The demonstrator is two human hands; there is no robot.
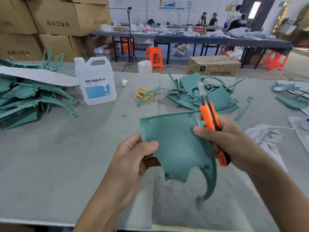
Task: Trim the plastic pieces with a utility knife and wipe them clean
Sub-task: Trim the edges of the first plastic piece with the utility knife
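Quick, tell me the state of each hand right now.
Left hand: closed, holding the teal plastic piece by its left edge.
Right hand: closed, holding the orange utility knife, blade pointing up.

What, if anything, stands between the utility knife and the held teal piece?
Nothing visible. The right hand holds the orange utility knife alongside the teal plastic piece, at its upper right edge, thumb on it; the left hand grips its left side. The blurred blade points up past the edge.
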